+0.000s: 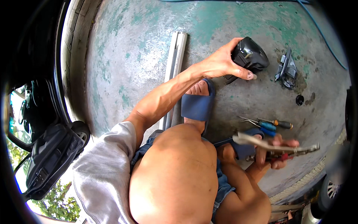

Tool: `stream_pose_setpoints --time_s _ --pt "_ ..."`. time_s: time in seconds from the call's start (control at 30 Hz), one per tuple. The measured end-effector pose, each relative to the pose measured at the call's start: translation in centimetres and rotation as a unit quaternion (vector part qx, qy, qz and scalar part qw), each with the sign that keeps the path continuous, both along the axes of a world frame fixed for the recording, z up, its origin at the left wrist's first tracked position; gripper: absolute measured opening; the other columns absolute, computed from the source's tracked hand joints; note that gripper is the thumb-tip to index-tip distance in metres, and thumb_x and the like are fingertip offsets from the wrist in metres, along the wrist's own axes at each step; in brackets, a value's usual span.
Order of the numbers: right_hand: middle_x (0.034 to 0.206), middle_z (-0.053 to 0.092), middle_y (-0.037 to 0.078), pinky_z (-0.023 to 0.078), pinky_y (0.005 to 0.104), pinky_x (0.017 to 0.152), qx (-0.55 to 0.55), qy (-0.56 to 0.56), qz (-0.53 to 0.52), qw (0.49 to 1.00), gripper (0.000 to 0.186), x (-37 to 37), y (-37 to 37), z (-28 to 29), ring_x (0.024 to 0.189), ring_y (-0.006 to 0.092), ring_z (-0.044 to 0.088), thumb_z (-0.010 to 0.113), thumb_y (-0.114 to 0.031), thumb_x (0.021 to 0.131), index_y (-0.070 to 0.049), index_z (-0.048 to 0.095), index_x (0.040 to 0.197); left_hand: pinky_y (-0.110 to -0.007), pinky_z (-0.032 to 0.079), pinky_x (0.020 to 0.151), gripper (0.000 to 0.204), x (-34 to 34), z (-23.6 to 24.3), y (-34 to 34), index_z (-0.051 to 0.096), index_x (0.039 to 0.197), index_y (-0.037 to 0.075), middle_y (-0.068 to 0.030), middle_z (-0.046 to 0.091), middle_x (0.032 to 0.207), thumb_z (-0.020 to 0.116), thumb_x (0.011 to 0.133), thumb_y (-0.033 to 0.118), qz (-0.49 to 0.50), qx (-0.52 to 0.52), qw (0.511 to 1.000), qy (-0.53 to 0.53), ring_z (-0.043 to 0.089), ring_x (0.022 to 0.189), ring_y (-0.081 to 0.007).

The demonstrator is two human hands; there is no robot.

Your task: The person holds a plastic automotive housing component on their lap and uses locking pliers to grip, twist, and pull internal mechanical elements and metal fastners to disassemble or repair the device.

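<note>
My left hand is closed around a glossy black rounded shell that looks like a car side-mirror housing, held over the floor. The thumb lies along its near side and the fingers go behind it. At lower right my right hand grips a long flat part, pale on top with a metal edge and a bit of red. It is blurred, so its kind is unclear. A grey and black mechanical part lies on the floor right of the housing, with a small black round cap nearer me.
Blue-handled pliers and an orange-and-black screwdriver lie beyond my right hand. A long metal rail runs along the floor left of my sandal. A black vehicle part stands at left. A blue hose curves at far right.
</note>
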State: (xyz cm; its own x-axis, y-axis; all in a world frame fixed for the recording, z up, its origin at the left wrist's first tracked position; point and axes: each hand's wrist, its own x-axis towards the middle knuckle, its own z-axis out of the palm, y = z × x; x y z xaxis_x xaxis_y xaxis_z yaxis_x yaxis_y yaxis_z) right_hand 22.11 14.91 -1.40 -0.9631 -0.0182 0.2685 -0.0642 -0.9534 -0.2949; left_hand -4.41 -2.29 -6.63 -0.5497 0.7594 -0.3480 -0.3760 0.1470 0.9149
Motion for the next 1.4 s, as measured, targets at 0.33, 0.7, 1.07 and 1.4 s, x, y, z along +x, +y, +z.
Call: stream_pose_setpoints --time_s 0.33,0.7,1.07,1.4 --pt "0.132 0.053 0.026 0.019 0.0634 0.123 -0.07 -0.253 0.023 0.965 0.08 -1.0 -3.2 -1.0 0.144 0.048 0.036 0.073 -0.015 0.066 -0.001 0.048 0.141 -0.036 0.042 0.112 0.117 -0.3 0.6 0.5 0.032 0.151 -0.005 -0.0164 0.058 0.135 0.102 0.061 0.025 -0.039 -0.021 0.996 0.082 0.055 0.127 -0.0243" --pt "0.133 0.051 0.02 0.027 0.0617 0.121 -0.049 -0.354 -0.027 0.933 0.102 -2.1 -2.5 0.3 0.134 0.0407 0.046 0.068 -0.035 0.082 -0.004 0.014 0.162 -0.046 0.053 0.1 0.113 0.6 3.0 0.5 0.036 0.148 0.005 -0.0254 0.055 0.128 0.097 0.059 0.042 -0.027 -0.226 0.873 0.431 0.063 0.116 -0.0421" --pt "0.122 0.057 0.018 0.033 0.0451 0.118 0.116 -0.494 0.035 0.861 0.091 -0.3 -6.5 -0.6 0.127 0.0353 0.053 0.066 -0.014 0.056 0.005 0.045 0.143 -0.055 0.059 0.073 0.089 1.0 4.5 1.0 0.043 0.14 0.015 -0.0231 0.053 0.122 0.091 0.066 0.026 -0.017 -0.181 0.833 0.523 0.069 0.091 -0.0481" --pt "0.126 0.057 0.011 0.034 0.0364 0.114 0.43 -0.505 0.02 0.748 0.092 -3.4 -3.1 3.3 0.128 0.0262 0.053 0.057 -0.005 0.056 0.003 0.043 0.146 -0.051 0.062 0.06 0.089 1.1 6.1 1.2 0.043 0.141 0.029 -0.0185 0.052 0.112 0.086 0.064 0.015 -0.087 -0.197 0.772 0.598 0.069 0.084 -0.0428"
